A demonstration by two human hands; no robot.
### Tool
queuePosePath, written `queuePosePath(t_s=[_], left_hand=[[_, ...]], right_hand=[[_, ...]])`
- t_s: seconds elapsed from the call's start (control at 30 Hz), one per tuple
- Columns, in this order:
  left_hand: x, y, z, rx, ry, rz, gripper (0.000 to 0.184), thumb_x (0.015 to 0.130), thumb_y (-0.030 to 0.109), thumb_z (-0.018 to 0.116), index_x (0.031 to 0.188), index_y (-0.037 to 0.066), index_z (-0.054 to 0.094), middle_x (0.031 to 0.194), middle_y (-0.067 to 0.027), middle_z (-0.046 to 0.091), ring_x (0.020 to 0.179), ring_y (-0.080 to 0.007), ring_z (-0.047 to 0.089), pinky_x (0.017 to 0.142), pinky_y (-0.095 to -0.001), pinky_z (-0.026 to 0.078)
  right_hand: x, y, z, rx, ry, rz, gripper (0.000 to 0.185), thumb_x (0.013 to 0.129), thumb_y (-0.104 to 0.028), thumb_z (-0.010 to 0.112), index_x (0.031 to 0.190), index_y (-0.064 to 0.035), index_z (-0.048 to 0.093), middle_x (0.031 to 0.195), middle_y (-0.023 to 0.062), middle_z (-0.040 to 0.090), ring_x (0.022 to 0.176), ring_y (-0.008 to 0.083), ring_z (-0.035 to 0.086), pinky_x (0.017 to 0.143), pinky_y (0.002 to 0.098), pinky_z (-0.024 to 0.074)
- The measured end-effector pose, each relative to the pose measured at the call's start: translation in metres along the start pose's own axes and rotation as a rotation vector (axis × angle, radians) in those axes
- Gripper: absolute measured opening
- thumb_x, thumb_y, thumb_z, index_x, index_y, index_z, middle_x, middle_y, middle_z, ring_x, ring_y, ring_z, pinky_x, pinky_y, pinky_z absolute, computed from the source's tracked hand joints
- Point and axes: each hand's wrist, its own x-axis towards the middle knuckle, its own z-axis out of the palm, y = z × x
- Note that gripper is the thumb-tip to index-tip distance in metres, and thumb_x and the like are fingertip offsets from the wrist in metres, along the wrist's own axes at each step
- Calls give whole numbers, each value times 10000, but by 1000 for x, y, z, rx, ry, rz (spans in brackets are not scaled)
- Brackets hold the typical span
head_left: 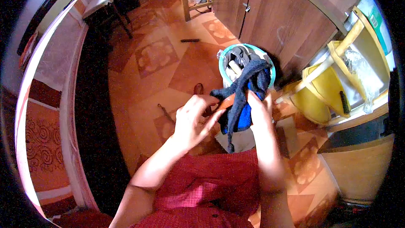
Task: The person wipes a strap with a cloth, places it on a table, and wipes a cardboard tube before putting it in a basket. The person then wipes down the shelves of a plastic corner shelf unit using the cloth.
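While the R hand [260, 109] is closed on the dark-and-blue cloth [241, 97], the L hand [190, 116] is at its left edge, thumb & fingers a bit apart; can't tell if it's pinching. Cloth hangs btwn both hands, overlapping the teal-rimmed bucket [221, 68] from this angle. Prob. light, soft & floppy, not slippery or fragile; best hold = thicker bunched part, w/ loose strips gathered in.
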Motion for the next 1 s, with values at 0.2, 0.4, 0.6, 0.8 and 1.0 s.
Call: queuePosePath(t_s=[0.2,0.4,0.6,0.8,1.0], left_hand=[[-2,-5,-5,-385,-339,-464,223,841,201,573,872,-18,590,747,-91,578,673,-165,550,623,-274,432],[-7,-11,-1,-377,-123,-528,171,795,167,649,842,6,617,748,-24,581,618,-72,520,520,-195,407],[0,-6,-7,-658,76,-748,86,798,88,637,811,10,603,676,15,575,613,-29,493,545,-178,389],[2,-18,-4,-507,-3,-536,154,807,145,637,859,2,613,649,28,552,537,-28,452,465,-181,354],[45,-40,-47,-352,-106,-485,132,787,127,631,842,7,638,696,-16,602,681,-105,553,648,-240,441]], right_hand=[[-5,-19,3,134,-4,-37,395,814,-94,563,1192,-37,464,1117,70,541,985,169,532,849,307,431],[-3,-1,8,167,-157,61,472,844,-248,558,1241,-56,390,1156,94,506,972,178,529,821,311,451],[10,26,6,165,-201,113,520,874,-373,462,1270,-49,368,1231,96,454,1109,193,448,970,337,342],[17,13,-16,410,35,301,474,884,-456,411,1174,-83,447,1076,62,539,976,181,529,816,323,457],[21,10,-15,386,-88,253,492,906,-463,345,1199,-77,433,1122,65,527,1012,192,514,862,331,434]])
